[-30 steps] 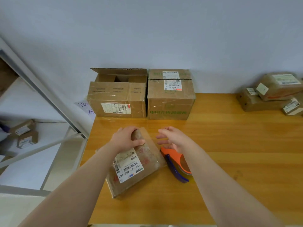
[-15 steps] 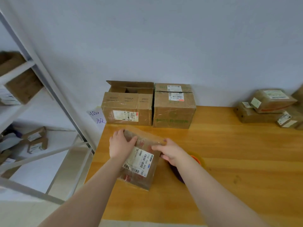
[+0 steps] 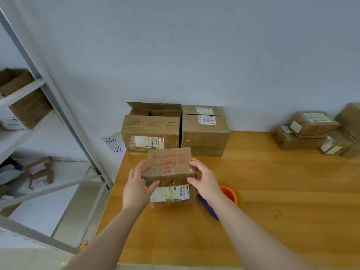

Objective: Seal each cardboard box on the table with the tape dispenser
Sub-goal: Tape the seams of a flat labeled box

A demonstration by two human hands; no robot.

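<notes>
Grips box (image 3: 169, 168) with left hand (image 3: 136, 185) at 9 o'clock, right hand (image 3: 204, 182) at 3, fingers curled round its edges; has turned it since earlier, red print (image 3: 169, 159) now up, label (image 3: 168, 193) facing 6 o'clock; leaves tape dispenser (image 3: 228, 193) on table (image 3: 282, 201) at 4 o'clock.

Table (image 3: 282, 201): open box (image 3: 150, 131), closed box (image 3: 204, 137), small box (image 3: 169, 166), parcels (image 3: 311, 133), tape dispenser (image 3: 229, 193).

Soft, even, shadowless indoor light; the wide-angle view bows edges, and the whole picture is slightly blurred.
</notes>
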